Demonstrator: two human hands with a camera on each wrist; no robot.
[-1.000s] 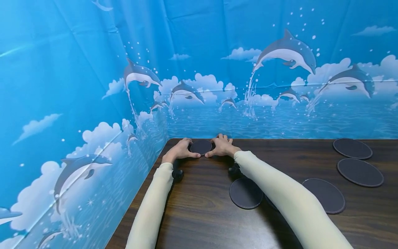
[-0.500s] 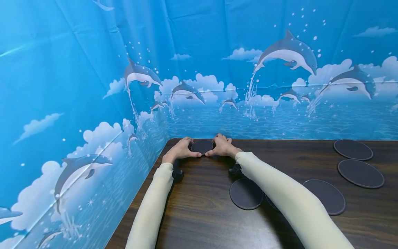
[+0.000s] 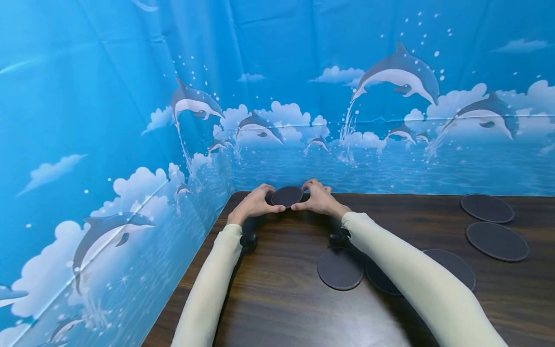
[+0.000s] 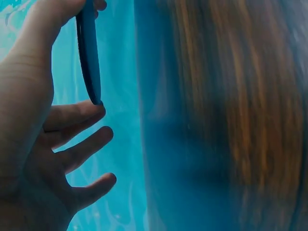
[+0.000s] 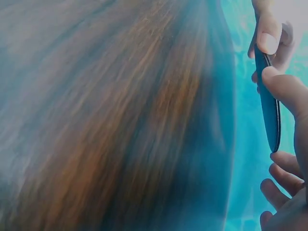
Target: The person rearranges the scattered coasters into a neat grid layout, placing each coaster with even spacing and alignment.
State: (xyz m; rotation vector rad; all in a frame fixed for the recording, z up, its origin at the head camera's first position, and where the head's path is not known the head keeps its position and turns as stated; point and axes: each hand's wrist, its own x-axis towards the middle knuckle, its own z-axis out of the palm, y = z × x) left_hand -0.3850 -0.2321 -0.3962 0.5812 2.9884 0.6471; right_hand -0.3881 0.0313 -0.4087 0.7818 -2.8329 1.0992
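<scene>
A dark round coaster with a stitched rim is held up off the table near its far left corner. From its left side my left hand grips the edge, thumb on the near rim and a fingertip on the far rim. My right hand pinches the opposite side in the same way. The left wrist view shows the coaster edge-on, thin, with the tabletop apart from it. Both thumbs lie on the coaster in the right wrist view.
On the table's right half lie several more dark coasters, including one nearer the middle, one partly under my right sleeve and one at the far right. A blue dolphin-print curtain borders the back and left edges.
Both hands have raised the coaster from the tabletop and shifted slightly right with it. Earlier it lay flat between them. The other coasters stay where they were.
</scene>
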